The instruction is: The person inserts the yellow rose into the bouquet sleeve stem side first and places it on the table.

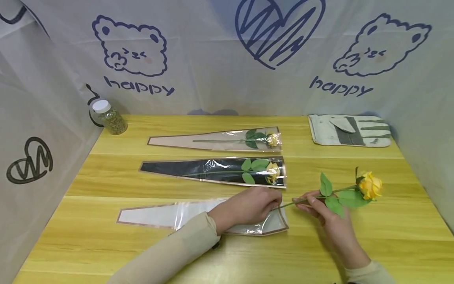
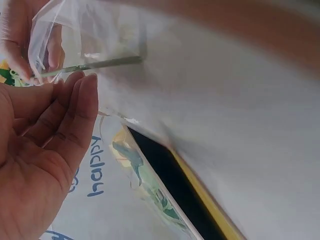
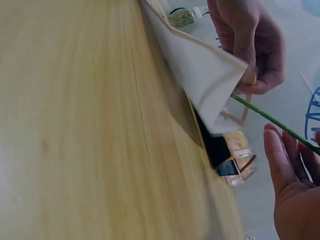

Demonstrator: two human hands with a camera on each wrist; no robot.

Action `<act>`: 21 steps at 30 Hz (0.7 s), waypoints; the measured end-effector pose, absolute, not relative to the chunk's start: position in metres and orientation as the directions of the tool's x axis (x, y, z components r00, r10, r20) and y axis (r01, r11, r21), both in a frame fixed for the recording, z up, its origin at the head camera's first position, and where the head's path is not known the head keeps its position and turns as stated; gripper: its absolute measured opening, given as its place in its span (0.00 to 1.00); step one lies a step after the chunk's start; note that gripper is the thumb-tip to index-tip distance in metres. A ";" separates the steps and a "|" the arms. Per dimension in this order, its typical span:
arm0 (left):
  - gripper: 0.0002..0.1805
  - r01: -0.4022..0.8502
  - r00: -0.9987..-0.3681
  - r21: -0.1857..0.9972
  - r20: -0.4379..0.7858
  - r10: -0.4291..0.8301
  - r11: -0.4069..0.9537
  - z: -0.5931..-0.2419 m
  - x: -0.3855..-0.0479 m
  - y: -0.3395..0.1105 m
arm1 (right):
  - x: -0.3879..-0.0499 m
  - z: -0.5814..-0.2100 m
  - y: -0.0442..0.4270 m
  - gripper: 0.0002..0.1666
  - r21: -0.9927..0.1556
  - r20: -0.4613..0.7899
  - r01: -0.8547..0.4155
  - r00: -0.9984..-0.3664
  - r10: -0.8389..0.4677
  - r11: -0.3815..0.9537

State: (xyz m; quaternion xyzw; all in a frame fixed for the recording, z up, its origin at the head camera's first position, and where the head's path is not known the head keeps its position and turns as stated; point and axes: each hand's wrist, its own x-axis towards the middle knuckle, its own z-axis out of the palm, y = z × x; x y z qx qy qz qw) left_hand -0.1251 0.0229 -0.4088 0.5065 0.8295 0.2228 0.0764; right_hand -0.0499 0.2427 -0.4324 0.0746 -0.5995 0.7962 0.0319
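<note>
My right hand [image 1: 331, 221] holds a yellow artificial rose [image 1: 370, 186] by its green stem, with the bloom pointing right. The stem's cut end [image 2: 117, 62] lies inside the mouth of a white flower sleeve with clear film [image 1: 149, 216], as the left wrist view shows. At that mouth my left hand [image 1: 253, 205] pinches the sleeve's edge, and the right wrist view shows this end lifted off the table. Beyond it lies a black sleeve [image 1: 170, 167] with a yellow rose inside. Farther back is a pale pink sleeve [image 1: 170, 141], also holding a rose.
A work glove [image 1: 349, 131] lies at the back right of the wooden table [image 1: 85, 232]. In the back left corner stands a white-capped jar [image 1: 112, 119] of dried greenish bits. Printed white cloth [image 1: 209, 79] walls the back and both sides.
</note>
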 end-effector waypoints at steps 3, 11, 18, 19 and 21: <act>0.05 0.806 -0.472 0.450 0.097 0.876 0.385 -0.409 -0.125 0.022 | -0.051 -0.434 0.245 0.10 -0.942 0.181 -0.165 -0.983 -0.030 -0.292; 0.06 0.787 -0.507 0.480 0.141 0.851 0.389 -0.406 -0.125 0.025 | -0.052 -0.439 0.239 0.15 -0.967 0.105 -0.104 -0.994 0.008 -0.232; 0.06 0.780 -0.522 0.471 0.127 0.843 0.412 -0.404 -0.125 0.027 | -0.050 -0.443 0.238 0.28 -0.937 0.100 -0.091 -0.995 -0.011 -0.336; 0.06 0.779 -0.523 0.471 0.125 0.843 0.413 -0.404 -0.125 0.027 | -0.050 -0.443 0.239 0.29 -0.921 0.101 -0.092 -0.995 -0.005 -0.379; 0.06 0.778 -0.523 0.474 0.124 0.843 0.413 -0.405 -0.124 0.027 | -0.050 -0.441 0.238 0.29 -0.885 0.085 -0.085 -0.996 0.022 -0.457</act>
